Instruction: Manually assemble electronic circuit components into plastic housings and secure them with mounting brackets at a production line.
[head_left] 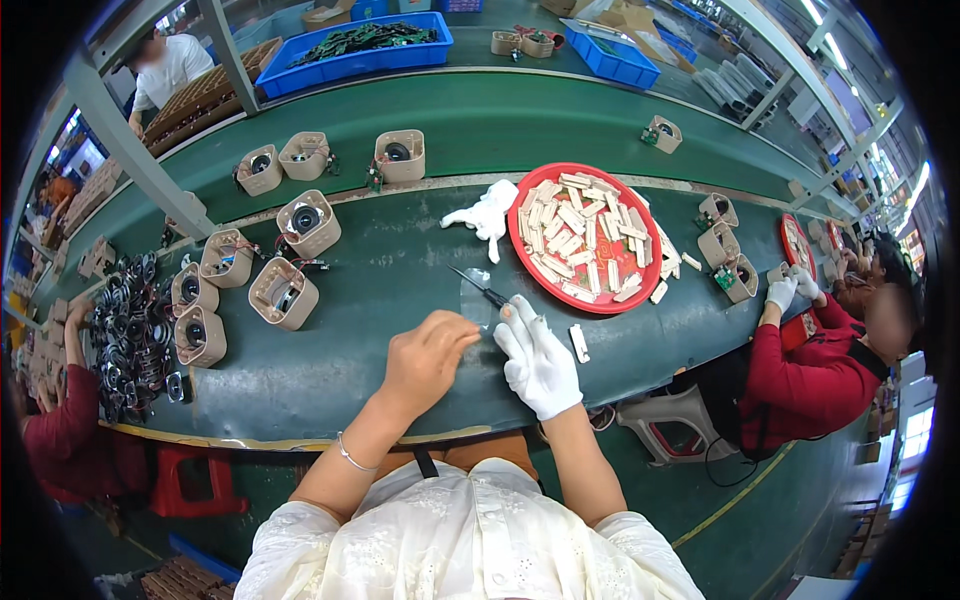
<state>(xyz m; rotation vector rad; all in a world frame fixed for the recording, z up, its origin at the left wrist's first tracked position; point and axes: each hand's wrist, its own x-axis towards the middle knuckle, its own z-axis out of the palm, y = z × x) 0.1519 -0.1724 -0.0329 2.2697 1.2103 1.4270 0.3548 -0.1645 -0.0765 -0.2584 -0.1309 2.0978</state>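
The bare left hand [430, 362] has its fingertips bunched together. A black screwdriver [490, 294] pokes out by the gloved right hand [538, 358]; I can't tell its grip.

Head-worn fisheye view (rim dark), facing down and forward, close above green workbench [400, 275]

Left hand [428, 362] and right hand [538, 358] meet over the near middle of a workbench [400, 270], a screwdriver [490, 294] at the right one's fingers. Strips [570, 222] fill a tray [598, 306] farther right; speaker housings [320, 240] stand left, heaped speakers [130, 330] beyond; behind runs a conveyor [500, 125], then a bin [360, 70] of circuit boards [372, 40].
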